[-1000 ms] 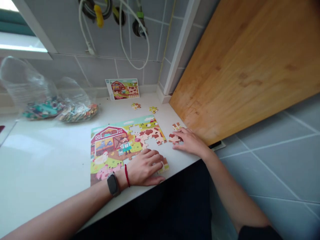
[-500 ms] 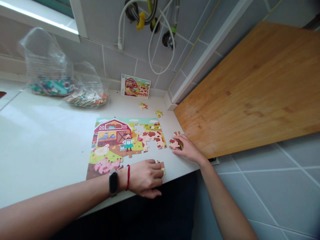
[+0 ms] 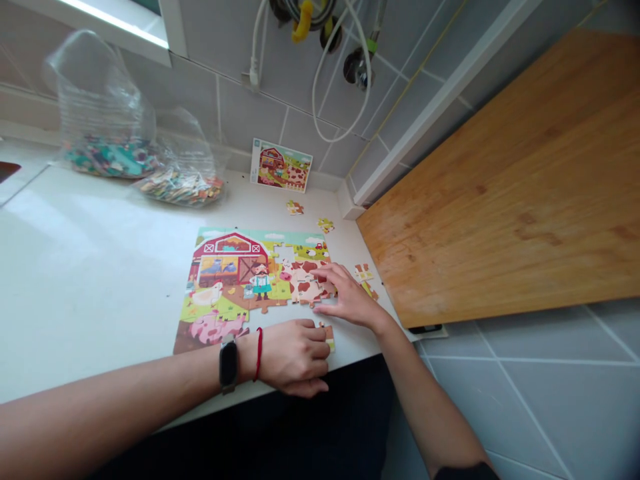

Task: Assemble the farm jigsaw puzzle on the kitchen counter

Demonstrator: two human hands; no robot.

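Observation:
A partly joined farm jigsaw puzzle (image 3: 220,293) lies on the white counter, showing a barn, a farmer, a hen, a pig and a cow. My right hand (image 3: 347,297) reaches over its right side, thumb and fingers pinching a brown-and-white cow puzzle piece (image 3: 307,291) at the gap in the cow's body. Part of that piece is hidden by the fingers. My left hand (image 3: 295,357), with a red cord and dark watch at the wrist, rests loosely curled at the counter's front edge. Just beyond its knuckles is a loose puzzle piece (image 3: 329,337), partly covered.
Loose pieces lie behind the puzzle (image 3: 295,207) and at its right (image 3: 364,272). A picture card (image 3: 281,167) leans on the tiled wall. Two clear bags of pieces (image 3: 113,157) stand at the back left. A wooden board (image 3: 500,213) borders the right side.
My right hand has moved left from the loose pieces to the puzzle, bringing the cow piece into the gap. My left hand stays in place. The view has shifted slightly.

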